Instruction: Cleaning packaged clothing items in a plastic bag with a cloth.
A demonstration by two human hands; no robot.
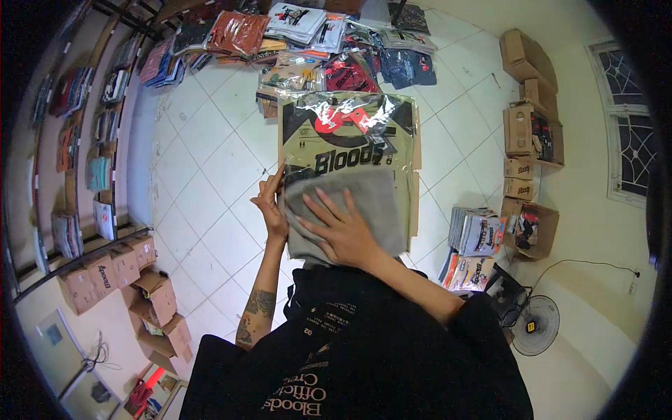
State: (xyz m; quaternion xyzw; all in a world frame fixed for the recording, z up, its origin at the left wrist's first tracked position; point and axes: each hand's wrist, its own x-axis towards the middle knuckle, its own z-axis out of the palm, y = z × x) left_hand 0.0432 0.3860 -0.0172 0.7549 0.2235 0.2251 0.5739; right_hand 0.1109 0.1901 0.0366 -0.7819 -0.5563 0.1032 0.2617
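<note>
An olive garment in clear plastic (350,129), with black graphics and red tags near its top, lies over tan cardboard (415,203) that shows at the right edge. A soft grey cloth (371,203) covers the lower part of the package. My right hand (336,227) lies open on the grey cloth, fingers spread. My left hand (273,206) is upright at the left edge of the package, touching it, with fingers apart; whether its thumb grips the edge is hard to see. A tattoo shows on my left forearm.
Piles of bagged garments (238,31) lie on the tiled floor (203,161) ahead, another pile (472,234) at right. Shelves of garments (73,91) line the left, with boxes (98,283) below. Open cardboard boxes (528,126) line the right wall, near a fan (535,325).
</note>
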